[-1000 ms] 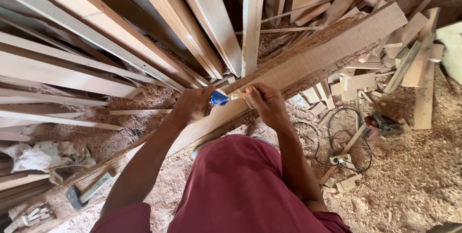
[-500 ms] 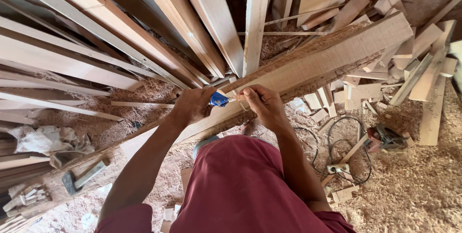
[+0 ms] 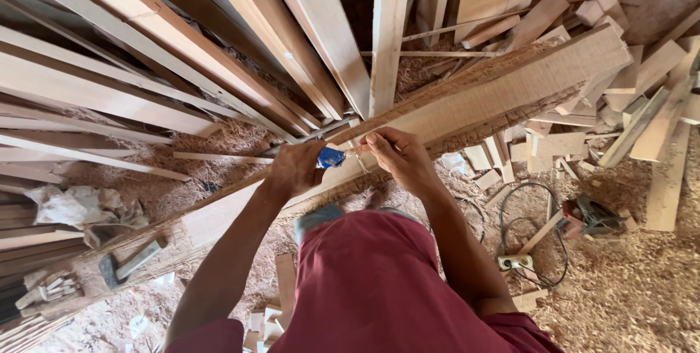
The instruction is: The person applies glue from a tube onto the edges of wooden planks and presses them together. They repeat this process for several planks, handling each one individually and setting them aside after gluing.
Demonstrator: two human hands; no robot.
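Hands at the plank | your left hand (image 3: 293, 167) clenched round a small blue tool (image 3: 330, 157) | your right hand (image 3: 397, 156) pinching a thin string (image 3: 360, 157) beside it | both resting on the long wooden plank (image 3: 503, 90) over sawdust (image 3: 642, 287).

Two bare hands: left hand (image 3: 292, 169), right hand (image 3: 399, 157). One small blue object (image 3: 330, 157) between them. One long rough-faced wooden plank (image 3: 503, 90). One coiled black cable (image 3: 529, 229). One power tool (image 3: 594, 218). Offcut blocks: too many to count.
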